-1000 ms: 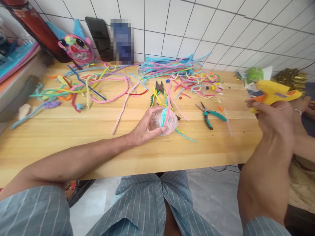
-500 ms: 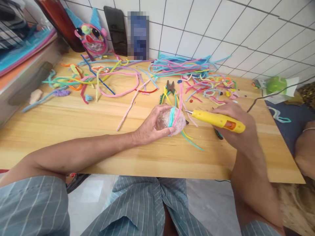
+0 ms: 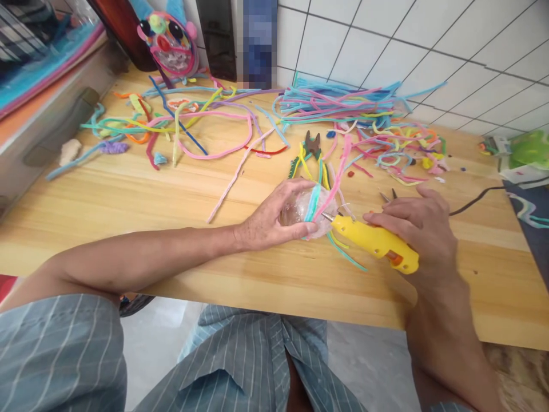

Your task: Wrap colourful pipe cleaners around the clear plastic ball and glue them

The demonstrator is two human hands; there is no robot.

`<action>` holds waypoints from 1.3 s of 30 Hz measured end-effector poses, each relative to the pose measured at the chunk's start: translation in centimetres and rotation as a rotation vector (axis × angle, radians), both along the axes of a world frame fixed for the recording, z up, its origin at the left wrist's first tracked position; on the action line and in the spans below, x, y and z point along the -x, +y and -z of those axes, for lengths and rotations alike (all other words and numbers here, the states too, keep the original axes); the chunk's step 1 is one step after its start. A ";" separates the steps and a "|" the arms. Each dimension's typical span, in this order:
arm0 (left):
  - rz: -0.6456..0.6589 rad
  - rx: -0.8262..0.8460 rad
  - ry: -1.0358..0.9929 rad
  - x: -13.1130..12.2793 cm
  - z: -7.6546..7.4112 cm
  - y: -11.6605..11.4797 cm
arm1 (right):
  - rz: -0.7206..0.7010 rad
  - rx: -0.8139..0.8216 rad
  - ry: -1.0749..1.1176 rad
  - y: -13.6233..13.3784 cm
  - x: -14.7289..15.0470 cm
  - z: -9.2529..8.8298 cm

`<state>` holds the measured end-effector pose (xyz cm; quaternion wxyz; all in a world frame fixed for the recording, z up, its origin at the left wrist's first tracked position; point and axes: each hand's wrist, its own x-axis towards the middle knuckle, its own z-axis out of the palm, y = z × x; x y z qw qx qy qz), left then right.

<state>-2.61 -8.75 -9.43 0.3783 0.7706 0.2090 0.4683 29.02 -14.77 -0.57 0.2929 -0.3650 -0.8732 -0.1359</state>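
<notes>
My left hand is closed around a clear, rounded plastic container above the table. A turquoise pipe cleaner runs across it, and beside that a pink pipe cleaner sticks up and away from the surface. In my right hand is a yellow glue gun. Its metal nozzle meets or nearly meets the container at the lower end of the pink strand; I cannot tell if they touch. Green-and-yellow handled pliers lie just behind the container, partly hidden by it.
A bundle of blue and pink pipe cleaners lies near the tiled wall, with short scraps to its right. Loose strands spread leftward. A decorated face figure stands at the back left. A black cord runs right.
My right hand has brought the glue gun's nozzle leftward and down to the container, tilting the gun. The view has shifted a little. My left hand keeps its hold.
</notes>
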 end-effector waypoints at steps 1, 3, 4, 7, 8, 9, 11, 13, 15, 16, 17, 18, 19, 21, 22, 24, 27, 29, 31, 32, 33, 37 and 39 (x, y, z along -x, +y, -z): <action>0.009 0.007 0.003 0.0 0.0 0.1 | -0.003 -0.012 -0.015 -0.1 0.1 0.0; 0.028 0.032 0.014 0.2 0.0 0.2 | -0.010 -0.029 -0.038 -0.1 0.3 0.2; 0.037 0.048 0.019 0.2 0.0 0.2 | -0.003 -0.041 -0.041 -0.1 0.4 0.3; 0.056 0.078 0.032 0.4 0.2 0.2 | 0.044 -0.083 -0.041 -0.1 0.6 0.8; 0.057 0.082 0.039 0.5 0.2 0.2 | 0.054 -0.099 -0.042 -0.1 0.6 0.9; 0.058 0.086 0.047 0.5 0.3 0.2 | 0.053 -0.109 -0.049 -0.1 0.6 1.0; 0.055 0.089 0.059 0.6 0.4 0.2 | 0.025 -0.119 -0.068 -0.1 0.7 1.0; 0.053 0.087 0.058 0.7 0.5 0.2 | -0.001 -0.127 -0.078 -0.1 0.7 1.0; 0.060 0.098 0.049 0.7 0.4 0.2 | 0.004 -0.140 -0.075 -0.1 0.7 1.0; 0.063 0.109 0.046 0.7 0.4 0.2 | 0.018 -0.144 -0.071 -0.1 0.7 1.0; 0.065 0.121 0.044 0.7 0.4 0.2 | 0.035 -0.147 -0.067 -0.1 0.6 1.1; 0.068 0.131 0.043 0.7 0.4 0.2 | 0.050 -0.145 -0.064 -0.2 0.6 1.1; 0.069 0.135 0.045 0.7 0.3 0.2 | 0.063 -0.140 -0.060 -0.2 0.5 1.1; 0.068 0.130 0.049 0.7 0.3 0.1 | 0.072 -0.124 -0.049 -0.3 0.5 1.2; 0.068 0.129 0.048 0.7 0.3 0.1 | 0.065 -0.115 -0.042 -0.3 0.5 1.2; 0.064 0.132 0.050 0.7 0.3 0.1 | 0.041 -0.099 -0.025 -0.4 0.5 1.3; 0.057 0.142 0.054 0.8 0.3 0.1 | 0.025 -0.096 0.000 -0.5 0.5 1.2; 0.056 0.146 0.056 0.8 0.3 0.1 | 0.046 -0.094 0.011 -0.5 0.4 1.2; 0.054 0.149 0.055 0.8 0.2 0.1 | 0.064 -0.086 0.017 -0.5 0.3 1.1; 0.051 0.149 0.057 0.7 0.2 0.0 | 0.067 -0.083 0.012 -0.5 0.3 1.1; 0.050 0.148 0.058 0.7 0.2 0.0 | 0.065 -0.082 0.006 -0.5 0.4 1.1; 0.049 0.145 0.061 0.8 0.1 0.0 | 0.016 -0.103 -0.023 -0.5 0.7 1.1; 0.053 0.148 0.060 0.8 0.1 0.1 | 0.017 -0.112 -0.025 -0.5 0.8 1.1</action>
